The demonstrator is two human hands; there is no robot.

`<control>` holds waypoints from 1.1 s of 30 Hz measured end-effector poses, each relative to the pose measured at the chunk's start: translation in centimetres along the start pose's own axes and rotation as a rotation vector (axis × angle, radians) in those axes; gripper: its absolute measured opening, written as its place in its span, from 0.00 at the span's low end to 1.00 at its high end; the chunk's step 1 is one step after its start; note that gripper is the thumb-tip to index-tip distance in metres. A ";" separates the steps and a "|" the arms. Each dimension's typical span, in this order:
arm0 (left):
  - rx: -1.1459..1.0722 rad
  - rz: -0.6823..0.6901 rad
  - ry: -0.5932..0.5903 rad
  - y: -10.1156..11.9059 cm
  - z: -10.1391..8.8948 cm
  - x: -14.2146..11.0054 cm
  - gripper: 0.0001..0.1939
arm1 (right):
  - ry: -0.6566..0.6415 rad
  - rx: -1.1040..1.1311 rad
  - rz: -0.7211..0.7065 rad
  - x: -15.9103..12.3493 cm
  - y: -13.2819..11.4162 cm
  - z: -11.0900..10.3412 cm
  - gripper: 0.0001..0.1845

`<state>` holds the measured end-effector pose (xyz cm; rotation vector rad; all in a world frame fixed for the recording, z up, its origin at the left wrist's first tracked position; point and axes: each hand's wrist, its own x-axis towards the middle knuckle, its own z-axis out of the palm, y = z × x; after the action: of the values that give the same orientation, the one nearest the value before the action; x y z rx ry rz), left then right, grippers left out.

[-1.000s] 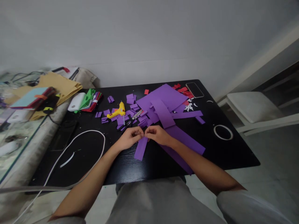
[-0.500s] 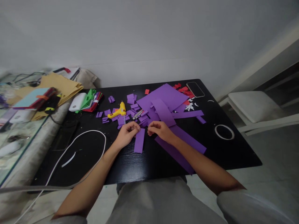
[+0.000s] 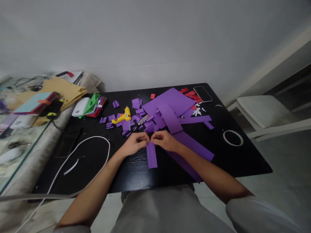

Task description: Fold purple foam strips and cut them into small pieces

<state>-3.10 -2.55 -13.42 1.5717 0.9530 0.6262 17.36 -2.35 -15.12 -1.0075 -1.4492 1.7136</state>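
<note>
Between both hands hangs a purple paper strip [image 3: 152, 157], its top end pinched by fingertips. My left hand [image 3: 136, 142] is closed on the strip's upper left corner. At the upper right corner, my right hand [image 3: 165, 140] is closed on it too, the two thumbs almost meeting. Just beyond the hands lie scissors [image 3: 143, 120] among several small purple paper pieces [image 3: 148, 124]. A yellow glue gun [image 3: 122, 116] rests on more purple pieces to the left. Larger purple sheets [image 3: 173, 100] and a broad purple strip [image 3: 194, 145] spread out beyond and under my right forearm.
A phone [image 3: 203, 94] lies at the back right by red scraps [image 3: 191, 93] and white scraps [image 3: 197, 112]. A white ring [image 3: 233, 138] is at the right. A white cable [image 3: 108, 152] loops across the left side. Bundled coloured paper [image 3: 96, 105] sits at the back left.
My right hand has moved left and met the strip, which both hands now hold. The strip has shifted slightly right and toward me, and its tilt has changed.
</note>
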 end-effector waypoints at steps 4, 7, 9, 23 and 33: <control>-0.018 0.004 0.035 0.0 -1.2 0.0 0.03 | 0.073 0.007 -0.016 0.3 -0.3 -1.0 0.07; -0.035 0.013 0.105 0.2 -1.7 0.1 0.04 | 0.145 0.055 -0.014 0.4 -0.5 -1.5 0.09; -0.061 0.017 0.134 0.3 -1.5 0.1 0.05 | 0.143 0.101 0.006 0.4 -0.6 -1.5 0.09; -0.145 0.074 0.081 0.2 -0.2 -0.1 0.17 | 0.133 0.213 0.098 0.2 0.1 -0.6 0.13; -0.137 0.068 0.096 0.0 -0.2 -0.1 0.13 | 0.112 0.235 0.125 0.2 0.0 -0.4 0.15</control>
<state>-3.27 -2.54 -13.34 1.4677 0.9113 0.8039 17.64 -1.94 -15.20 -1.0640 -1.1054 1.8351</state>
